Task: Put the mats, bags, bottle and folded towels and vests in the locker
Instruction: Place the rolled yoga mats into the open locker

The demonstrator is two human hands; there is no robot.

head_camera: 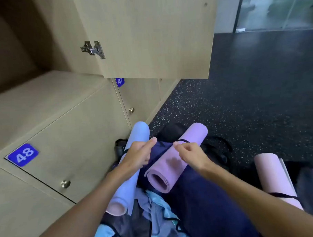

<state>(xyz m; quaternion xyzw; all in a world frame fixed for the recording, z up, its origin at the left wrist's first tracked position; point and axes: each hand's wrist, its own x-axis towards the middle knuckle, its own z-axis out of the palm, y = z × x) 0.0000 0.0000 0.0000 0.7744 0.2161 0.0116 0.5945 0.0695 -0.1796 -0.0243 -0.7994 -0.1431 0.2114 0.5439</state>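
While the locker point(14, 53) gaped above, door point(148, 38) out of the way | blue mat point(135, 137) and purple mat point(174, 164) lay side by side on the heap of bags and clothes point(156, 208) on the floor point(241, 105), below the opening | left grip point(137, 156) clamped round blue mat, likely to lift it | right grip point(191, 153) fingers drawn together at purple mat's black strap point(183, 140), hold could not be told | pink mat point(273, 174) lay apart, right.

Two numbers can be read, both white on small blue plates fixed to the pale wooden locker fronts. Well below and left of the open locker door point(148, 38), the plate "48" point(22, 155) sits at the upper corner of a shut lower door point(72, 131). Just under the open door's bottom edge, the plate "47" point(120, 82) is partly hidden by it.
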